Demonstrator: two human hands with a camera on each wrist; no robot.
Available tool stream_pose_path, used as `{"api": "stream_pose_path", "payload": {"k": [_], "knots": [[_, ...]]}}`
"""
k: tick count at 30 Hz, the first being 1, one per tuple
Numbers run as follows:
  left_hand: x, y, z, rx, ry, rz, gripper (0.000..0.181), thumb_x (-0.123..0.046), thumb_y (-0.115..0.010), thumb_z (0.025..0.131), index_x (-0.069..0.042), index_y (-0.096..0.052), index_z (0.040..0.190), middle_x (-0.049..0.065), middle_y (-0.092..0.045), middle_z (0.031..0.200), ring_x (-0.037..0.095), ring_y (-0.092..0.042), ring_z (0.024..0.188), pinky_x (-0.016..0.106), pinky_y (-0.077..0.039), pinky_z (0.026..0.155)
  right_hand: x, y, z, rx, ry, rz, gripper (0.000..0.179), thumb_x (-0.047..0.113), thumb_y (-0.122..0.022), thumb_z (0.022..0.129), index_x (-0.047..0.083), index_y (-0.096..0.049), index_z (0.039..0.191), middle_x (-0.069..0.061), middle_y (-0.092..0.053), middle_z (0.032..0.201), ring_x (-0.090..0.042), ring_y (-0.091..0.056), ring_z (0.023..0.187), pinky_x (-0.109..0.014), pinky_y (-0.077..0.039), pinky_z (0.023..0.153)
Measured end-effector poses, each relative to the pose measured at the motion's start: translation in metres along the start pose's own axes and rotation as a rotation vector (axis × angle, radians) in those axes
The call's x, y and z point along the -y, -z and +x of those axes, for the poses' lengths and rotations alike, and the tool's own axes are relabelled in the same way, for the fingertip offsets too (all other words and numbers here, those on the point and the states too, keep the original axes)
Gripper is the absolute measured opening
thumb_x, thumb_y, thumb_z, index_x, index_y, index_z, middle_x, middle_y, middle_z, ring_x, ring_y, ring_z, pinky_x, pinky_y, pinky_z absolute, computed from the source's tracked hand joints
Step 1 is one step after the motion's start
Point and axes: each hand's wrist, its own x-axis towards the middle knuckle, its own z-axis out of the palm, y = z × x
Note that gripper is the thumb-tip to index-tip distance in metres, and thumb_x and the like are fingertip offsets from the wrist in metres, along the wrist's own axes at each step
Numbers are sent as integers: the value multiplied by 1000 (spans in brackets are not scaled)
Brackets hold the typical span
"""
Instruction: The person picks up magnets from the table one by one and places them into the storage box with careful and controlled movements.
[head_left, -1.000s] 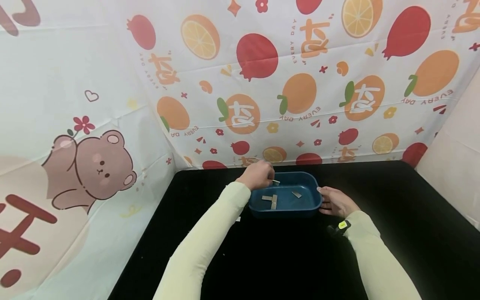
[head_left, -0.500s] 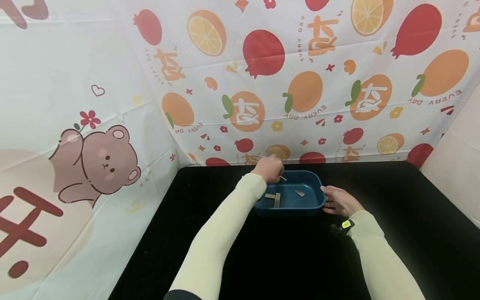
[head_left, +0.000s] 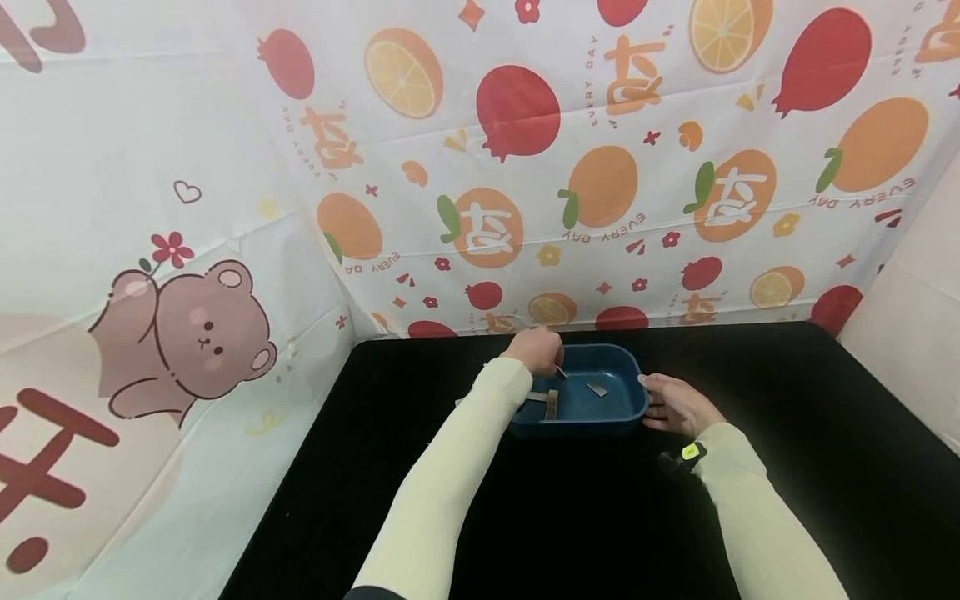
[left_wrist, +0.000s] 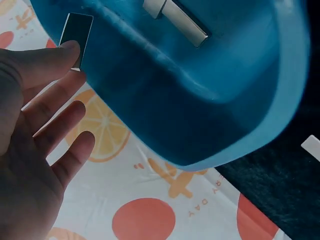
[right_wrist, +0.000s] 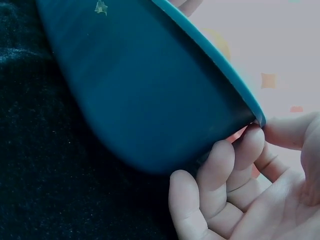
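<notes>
In the head view a blue plastic basin (head_left: pixel 585 428) stands on the black table. My left hand (head_left: pixel 536 350) is over its left back part. In the left wrist view that hand's thumb and index finger pinch a small flat rectangular metal piece (left_wrist: pixel 80 30), the other fingers extended. Inside the basin, two similar metal pieces (head_left: pixel 552 405) lie at right angles near the front left, and another metal piece (head_left: pixel 597 389) lies alone to the right. My right hand (head_left: pixel 678 404) holds the basin's right end, thumb at the rim and fingers against the outer wall (right_wrist: pixel 165 120).
The black cloth-covered table (head_left: pixel 562 517) runs up to a fruit-print curtain (head_left: pixel 630 242) behind the basin. A bear-print curtain (head_left: pixel 210 333) hangs at the left. One pale strip (left_wrist: pixel 312 146) lies on the table outside the basin.
My left hand has shifted slightly right over the basin and dipped, and the metal piece it holds now tilts differently. The right hand keeps its hold on the basin.
</notes>
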Motion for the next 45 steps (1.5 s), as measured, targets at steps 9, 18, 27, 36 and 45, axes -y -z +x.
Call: {"api": "stream_pose_path", "payload": {"k": [9,18,27,36,45], "knots": [[-6,0,5,-1,9,-4,15,-17,-67,93,-19,-79,103,-3,-76,106,11,-66,87,31,-58,84,4,0,0,2,-4,-12,26,44,-49,103,19,-55,107,6,-66,85,-12,-63,85,-33,-57,83],[-21,-2,9,30,7,33,18,-20,-67,95,-21,-78,109,-4,-73,112,14,-63,104,32,-56,90,0,2,2,-15,-8,-19,26,43,-48,103,19,-55,106,6,-65,84,-14,-62,85,-33,-57,82],[-21,-6,15,41,25,0,16,-21,-69,93,-21,-79,106,-5,-74,108,12,-64,95,31,-56,85,2,1,0,-2,-6,-10,25,42,-47,104,19,-57,102,6,-64,83,-14,-62,84,-33,-56,83],[-29,-11,21,41,42,-7,15,-19,-69,93,-22,-78,105,-5,-74,110,10,-65,93,29,-57,83,3,5,0,-9,-10,-8,26,42,-48,103,19,-55,108,5,-65,86,-14,-63,86,-33,-57,82],[-29,-11,18,77,31,-16,18,-19,-66,94,-23,-77,107,-5,-73,114,12,-65,103,32,-56,89,4,2,-1,7,-5,-20,26,44,-48,103,19,-54,110,7,-64,84,-13,-63,85,-32,-57,83]]}}
